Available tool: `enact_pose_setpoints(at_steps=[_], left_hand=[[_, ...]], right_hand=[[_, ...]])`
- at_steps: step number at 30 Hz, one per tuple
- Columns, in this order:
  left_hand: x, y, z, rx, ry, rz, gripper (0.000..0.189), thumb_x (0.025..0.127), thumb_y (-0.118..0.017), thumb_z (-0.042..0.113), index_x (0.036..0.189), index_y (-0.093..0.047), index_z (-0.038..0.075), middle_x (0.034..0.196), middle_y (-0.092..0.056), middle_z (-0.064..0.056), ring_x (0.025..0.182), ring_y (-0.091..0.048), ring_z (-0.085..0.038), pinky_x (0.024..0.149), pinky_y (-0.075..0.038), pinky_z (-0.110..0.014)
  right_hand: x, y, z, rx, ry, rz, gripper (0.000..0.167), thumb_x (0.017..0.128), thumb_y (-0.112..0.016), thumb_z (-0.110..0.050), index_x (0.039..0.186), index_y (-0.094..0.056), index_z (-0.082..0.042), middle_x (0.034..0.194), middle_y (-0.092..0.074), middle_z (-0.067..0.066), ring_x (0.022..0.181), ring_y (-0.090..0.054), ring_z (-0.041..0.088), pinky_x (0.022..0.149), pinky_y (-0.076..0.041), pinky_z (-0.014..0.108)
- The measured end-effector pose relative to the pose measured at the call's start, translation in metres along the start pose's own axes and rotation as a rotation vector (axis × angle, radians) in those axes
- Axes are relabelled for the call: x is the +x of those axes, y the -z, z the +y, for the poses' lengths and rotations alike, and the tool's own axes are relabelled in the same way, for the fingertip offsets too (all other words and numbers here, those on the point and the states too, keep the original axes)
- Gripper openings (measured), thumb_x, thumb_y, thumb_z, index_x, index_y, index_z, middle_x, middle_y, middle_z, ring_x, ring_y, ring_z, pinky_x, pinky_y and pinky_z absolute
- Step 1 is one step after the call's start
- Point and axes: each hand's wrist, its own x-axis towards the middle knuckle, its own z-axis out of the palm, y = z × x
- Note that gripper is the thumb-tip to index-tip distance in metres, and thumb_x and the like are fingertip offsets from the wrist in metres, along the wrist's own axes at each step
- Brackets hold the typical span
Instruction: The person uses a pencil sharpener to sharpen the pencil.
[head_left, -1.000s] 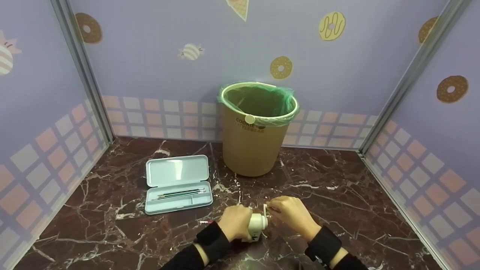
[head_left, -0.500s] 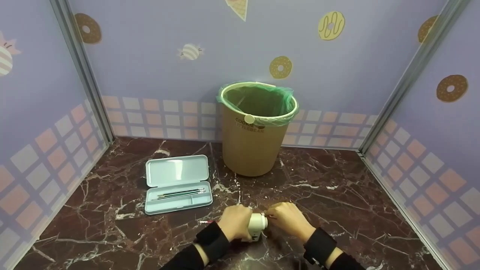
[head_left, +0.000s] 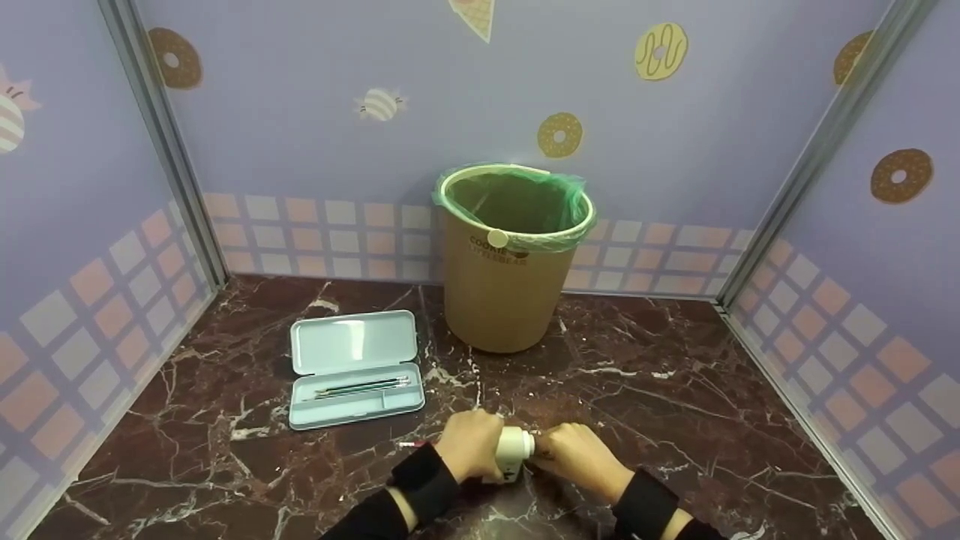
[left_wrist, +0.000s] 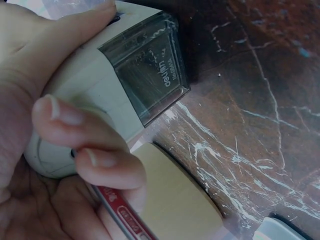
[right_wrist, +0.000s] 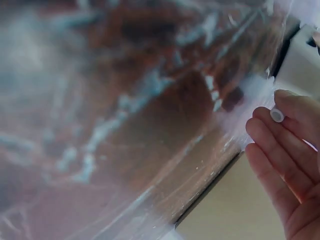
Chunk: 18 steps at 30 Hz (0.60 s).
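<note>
My left hand [head_left: 470,444] grips a white crank pencil sharpener [head_left: 512,447] lying on its side at the front middle. Its clear dark shavings drawer [left_wrist: 150,65] faces away from the palm in the left wrist view. A red and dark pencil [left_wrist: 125,215] runs out from under the curled fingers of that hand; its pale end [head_left: 409,444] pokes out left of it in the head view. At the sharpener's other end, my right hand [head_left: 581,457] pinches the small white crank knob [right_wrist: 276,115] between thumb and finger. The crank arm is hidden behind that hand.
An open light-blue pencil case [head_left: 356,412] with several dark green pencils [head_left: 360,388] lies to the left. A tan waste bin [head_left: 506,300] with a green liner stands behind my hands. Patterned panels [head_left: 322,135] border the dark marble-look tabletop [head_left: 675,405].
My right hand has swung down and closer to me with the crank, whose arm stood upright a second ago. The left hand and sharpener have stayed in place.
</note>
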Motion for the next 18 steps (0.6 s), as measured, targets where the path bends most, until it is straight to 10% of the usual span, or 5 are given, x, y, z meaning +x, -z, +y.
enact_pose_setpoints(at_steps=[18], left_hand=[[0.000,0.000,0.001,0.013,0.010,0.013,0.052,0.048,-0.099,0.040,0.080,-0.070,0.012,0.075,-0.073,-0.003,0.065,-0.068,-0.019,0.056,-0.055,-0.034]], right_hand=[[-0.021,0.011,-0.020,-0.017,0.084,0.073,0.027,0.078,-0.086,-0.020,0.066,-0.062,-0.022,0.060,-0.058,-0.013,0.053,-0.051,-0.003,0.049,-0.039,0.016]])
